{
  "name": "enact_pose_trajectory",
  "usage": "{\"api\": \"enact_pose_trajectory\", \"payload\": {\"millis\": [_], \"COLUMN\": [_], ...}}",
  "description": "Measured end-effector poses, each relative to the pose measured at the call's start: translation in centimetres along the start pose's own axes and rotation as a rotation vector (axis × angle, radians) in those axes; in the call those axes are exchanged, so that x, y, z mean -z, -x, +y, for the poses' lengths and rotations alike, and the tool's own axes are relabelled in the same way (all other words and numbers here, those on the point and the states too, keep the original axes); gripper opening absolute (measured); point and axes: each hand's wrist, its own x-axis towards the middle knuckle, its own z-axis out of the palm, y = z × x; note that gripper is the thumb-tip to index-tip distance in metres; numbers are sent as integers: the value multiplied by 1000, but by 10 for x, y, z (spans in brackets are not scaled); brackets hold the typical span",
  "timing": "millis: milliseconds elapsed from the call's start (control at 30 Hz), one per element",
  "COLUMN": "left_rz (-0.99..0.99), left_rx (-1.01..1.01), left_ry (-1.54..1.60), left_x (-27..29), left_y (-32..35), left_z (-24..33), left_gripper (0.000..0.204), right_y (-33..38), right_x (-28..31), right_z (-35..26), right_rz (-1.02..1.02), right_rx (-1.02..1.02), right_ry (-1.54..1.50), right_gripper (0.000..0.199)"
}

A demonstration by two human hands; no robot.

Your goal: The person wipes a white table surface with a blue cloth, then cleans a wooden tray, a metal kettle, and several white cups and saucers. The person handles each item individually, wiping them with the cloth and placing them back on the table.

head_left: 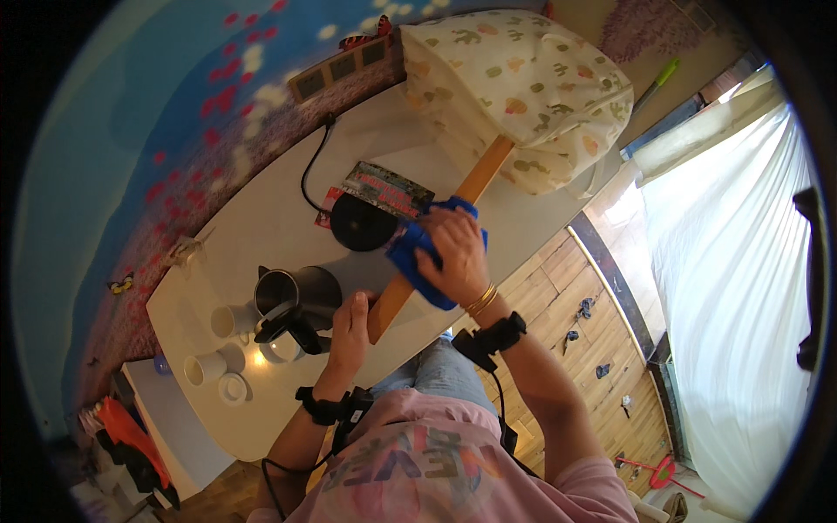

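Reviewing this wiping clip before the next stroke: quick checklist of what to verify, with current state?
1. Right hand presses the blue cloth onto the wooden plank: ok.
2. Left hand steadies the plank's near end: ok, it is on that end.
3. Far end of the plank is free: not ok, it runs under the patterned fabric cover.
4. Black round base clear of the cloth: cannot tell, they look nearly touching.
5. Metal kettle and white cups away from the plank: kettle sits close to the left hand, cups apart.
6. Black cord off the plank: ok.
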Motion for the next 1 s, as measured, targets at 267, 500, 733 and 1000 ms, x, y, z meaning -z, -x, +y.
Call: {"api": "enact_pose_trajectory", "payload": {"millis": [267,500,733,1000], "left_rz": [79,18,-35,12], "left_rx": [143,-100,-61,-248], "left_ry": [120,44,-287,-931], "left_x": [-4,-3,5,-42], "left_y": [6,0,-5,-25], "left_z": [-1,-1,22,45], "left_gripper": [51,43,25,41], "right_y": [24,-7,-24,1], "right_x": [-20,-8,1,0], "right_z": [-70,17,47,6], "right_rz": [-106,25,93,-48], "right_rx": [19,-59,-45,69], "right_ry": [-134,86,111,-160], "right_gripper": [34,26,24,30]}}
